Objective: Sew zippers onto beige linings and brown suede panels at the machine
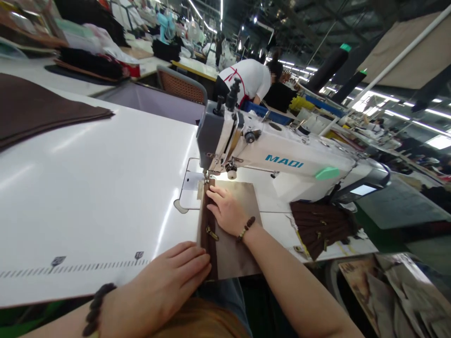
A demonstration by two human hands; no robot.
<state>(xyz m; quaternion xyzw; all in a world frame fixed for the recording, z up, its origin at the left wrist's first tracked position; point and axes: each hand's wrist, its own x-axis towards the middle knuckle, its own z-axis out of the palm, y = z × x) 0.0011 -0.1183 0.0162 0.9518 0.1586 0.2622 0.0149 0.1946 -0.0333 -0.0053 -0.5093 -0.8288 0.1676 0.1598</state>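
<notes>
A taupe fabric panel (pixel 234 258) lies flat on the sewing machine bed, with a dark brown zipper (pixel 208 220) along its left edge. A brass-coloured zipper pull (pixel 212 233) sits on that strip. The strip's far end reaches the presser foot (pixel 207 180); whether the needle is in it, I cannot tell. Just in front of the foot, my right hand (pixel 225 210) rests on the fabric, fingers stretched out over the zipper's edge. My left hand (pixel 172 274) lies flat near the table's front, its fingertips touching the strip's near left edge. Neither hand grips anything.
The white sewing machine (pixel 282 157) spans the table from centre to right. Brown zipper pieces (pixel 320 225) with brass pulls are heaped right of the panel. Dark brown fabric (pixel 45 108) lies at the far left. Behind the machine, a person in white (pixel 246 77) bends over a blue crate.
</notes>
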